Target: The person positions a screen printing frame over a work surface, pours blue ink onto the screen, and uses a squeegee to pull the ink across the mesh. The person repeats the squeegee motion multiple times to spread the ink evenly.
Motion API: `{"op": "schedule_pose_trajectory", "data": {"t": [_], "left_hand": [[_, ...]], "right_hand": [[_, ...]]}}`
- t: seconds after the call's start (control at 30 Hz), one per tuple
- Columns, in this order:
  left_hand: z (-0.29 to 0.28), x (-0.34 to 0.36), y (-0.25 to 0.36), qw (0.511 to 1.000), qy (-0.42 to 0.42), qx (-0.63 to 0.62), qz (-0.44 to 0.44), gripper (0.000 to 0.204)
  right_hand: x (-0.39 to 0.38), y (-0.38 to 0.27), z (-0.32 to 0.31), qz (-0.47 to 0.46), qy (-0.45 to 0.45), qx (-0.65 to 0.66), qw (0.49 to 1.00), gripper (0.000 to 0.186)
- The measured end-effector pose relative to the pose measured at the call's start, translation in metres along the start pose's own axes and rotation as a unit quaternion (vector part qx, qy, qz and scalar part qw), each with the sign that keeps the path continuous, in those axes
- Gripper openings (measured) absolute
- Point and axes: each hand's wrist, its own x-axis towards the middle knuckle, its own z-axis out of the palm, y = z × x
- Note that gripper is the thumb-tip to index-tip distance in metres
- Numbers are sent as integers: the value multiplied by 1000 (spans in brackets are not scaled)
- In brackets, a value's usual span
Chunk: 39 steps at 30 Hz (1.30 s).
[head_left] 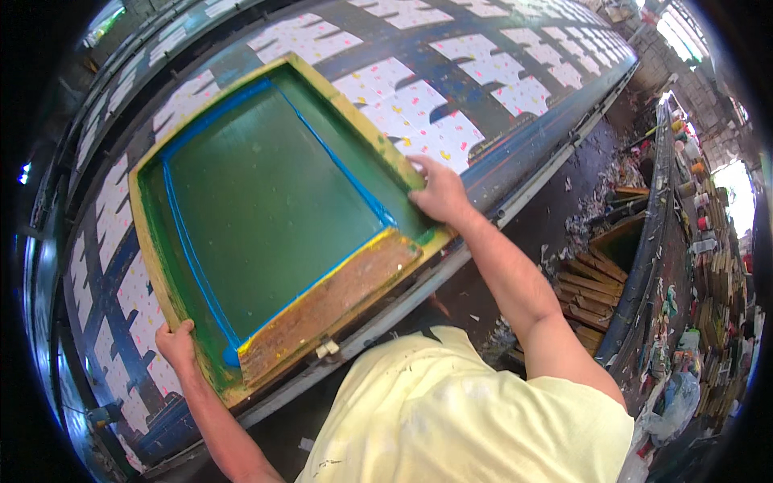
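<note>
A screen printing frame [143,233] with a yellow-green wooden rim is held tilted over the long table. Its green mesh [258,193] is bordered by streaks of blue ink [346,173]. Along the near inner side rests a brown wooden squeegee [330,302] with a yellow edge. My left hand [175,344] grips the near left corner of the rim, thumb on top. On the right side of the rim, my right hand [439,191] is closed round the wood, its fingertips partly hidden.
Rows of white printed cut pieces [411,105] lie on the dark table [515,153], whose metal rail [555,157] runs along the near edge. Wooden frames [592,282] are stacked on the right. Beyond them stand cluttered shelves with jars and a plastic bag [672,402]. Scraps litter the floor.
</note>
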Motion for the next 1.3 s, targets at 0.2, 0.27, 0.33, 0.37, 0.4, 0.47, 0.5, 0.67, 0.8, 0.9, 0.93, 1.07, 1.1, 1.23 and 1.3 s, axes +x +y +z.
{"op": "schedule_pose_trajectory", "data": {"t": [0.2,0.27,0.33,0.37,0.4,0.47,0.5,0.67,0.8,0.9,0.93,1.07,1.1,1.23,1.3], "left_hand": [[91,-42,88,999,17,-38,22,36],[123,-65,129,998,39,-2,43,37],[156,-87,171,998,51,-8,37,38],[171,-99,189,998,57,-14,36,39],[185,-111,205,997,58,-6,41,38],[208,-132,231,996,62,5,57,37],[219,-141,242,997,60,-11,42,37],[256,-177,280,995,78,-24,58,36],[269,-191,302,996,80,-26,35,34],[278,-203,318,996,79,-30,27,33],[278,-204,319,996,77,-45,20,33],[280,-208,328,998,63,-31,4,33],[279,-208,327,998,63,-22,6,33],[279,-207,324,997,74,-34,19,33],[281,-206,321,996,70,-53,4,33]], "right_hand": [[68,81,-68,14,-9,-14,1000,72],[86,112,-91,32,-11,-8,999,72],[102,144,-113,44,-4,-1,999,72],[109,160,-123,42,6,4,999,72],[117,174,-131,43,11,8,999,72],[128,204,-146,45,18,8,999,72],[133,219,-152,50,17,8,999,72],[152,275,-169,38,26,78,996,74],[159,295,-179,44,21,129,991,73],[160,302,-191,42,17,158,986,73],[158,303,-194,41,20,151,988,73],[155,311,-200,36,9,166,985,75],[154,312,-199,27,13,189,981,75],[152,318,-193,26,11,175,984,75],[152,319,-190,22,14,182,983,75]]}}
